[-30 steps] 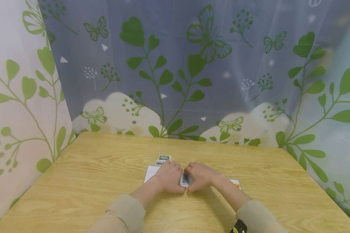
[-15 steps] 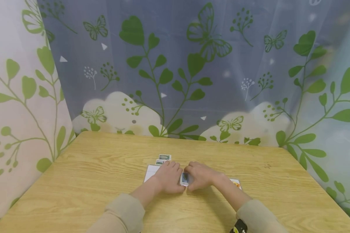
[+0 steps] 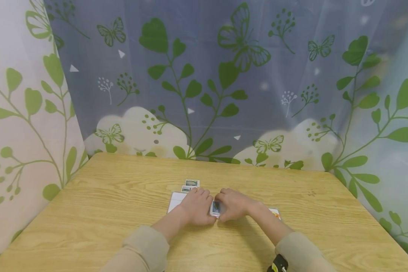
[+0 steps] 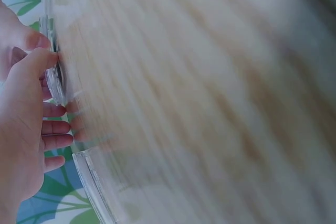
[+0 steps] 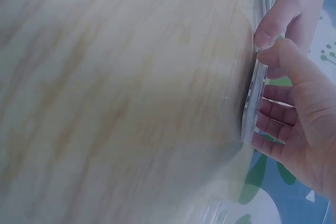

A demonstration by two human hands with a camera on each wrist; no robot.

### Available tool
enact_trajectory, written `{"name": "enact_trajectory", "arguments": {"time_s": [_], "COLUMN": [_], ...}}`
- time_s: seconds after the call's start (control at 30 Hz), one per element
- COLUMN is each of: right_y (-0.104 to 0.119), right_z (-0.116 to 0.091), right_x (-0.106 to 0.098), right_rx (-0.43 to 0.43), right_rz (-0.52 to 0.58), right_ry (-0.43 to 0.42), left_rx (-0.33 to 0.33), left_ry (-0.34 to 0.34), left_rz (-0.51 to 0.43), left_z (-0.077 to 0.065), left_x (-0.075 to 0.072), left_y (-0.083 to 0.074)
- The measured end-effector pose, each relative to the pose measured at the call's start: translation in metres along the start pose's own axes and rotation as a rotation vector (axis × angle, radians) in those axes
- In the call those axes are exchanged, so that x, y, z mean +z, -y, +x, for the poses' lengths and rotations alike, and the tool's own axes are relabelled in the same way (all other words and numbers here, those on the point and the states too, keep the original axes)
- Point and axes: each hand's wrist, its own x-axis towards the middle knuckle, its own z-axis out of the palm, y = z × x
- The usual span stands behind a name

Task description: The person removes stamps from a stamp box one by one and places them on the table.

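Observation:
Between both hands, near the table's middle, is a small clear plastic case [image 3: 215, 207] with a dark picture under its surface. My left hand [image 3: 198, 207] grips its left side, thumb at the near edge and fingers on the far side. From the right, my right hand [image 3: 235, 206] holds it the same way and covers part of it. In the right wrist view the case [image 5: 253, 103] shows edge-on, very low over the table, with the two thumbs meeting at its near edge. Both wrist views are blurred over the wood.
Left of the hands lies a flat case with a white sheet [image 3: 176, 201], partly under the left hand. Behind it are two small stamp-like pictures [image 3: 192, 183]. Another case with an orange picture [image 3: 274, 214] shows beyond the right forearm. A printed curtain [image 3: 204, 87] borders the wooden table [image 3: 122, 181].
Both hands keep their places on the case, with hardly any movement. The head view has shifted very slightly.

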Motion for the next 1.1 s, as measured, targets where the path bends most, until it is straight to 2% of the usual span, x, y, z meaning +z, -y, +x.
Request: {"name": "enact_trajectory", "arguments": {"time_s": [0.33,0.53,0.77,1.1], "right_y": [0.0004,0.0011,0.0014,0.0005], "right_z": [-0.0005,-0.0006,0.0002,0.0003], "right_x": [-0.0024,-0.0020,-0.0038,0.0005], "right_rx": [0.000,-0.006,-0.001,0.012], "right_rz": [0.073,0.040,0.009,-0.008], "right_ry": [-0.001,-0.005,-0.007,-0.009], "left_rx": [-0.006,-0.015,-0.007,0.002], "left_ry": [-0.007,0.011,-0.005,-0.008], "left_rz": [-0.040,-0.046,-0.009,-0.018], "left_z": [0.0001,-0.0003,0.0016,0.0005], "left_x": [0.0003,0.0000,0.0003,0.0025], "left_y": [0.0018,0.0026,0.0039,0.0045]}}
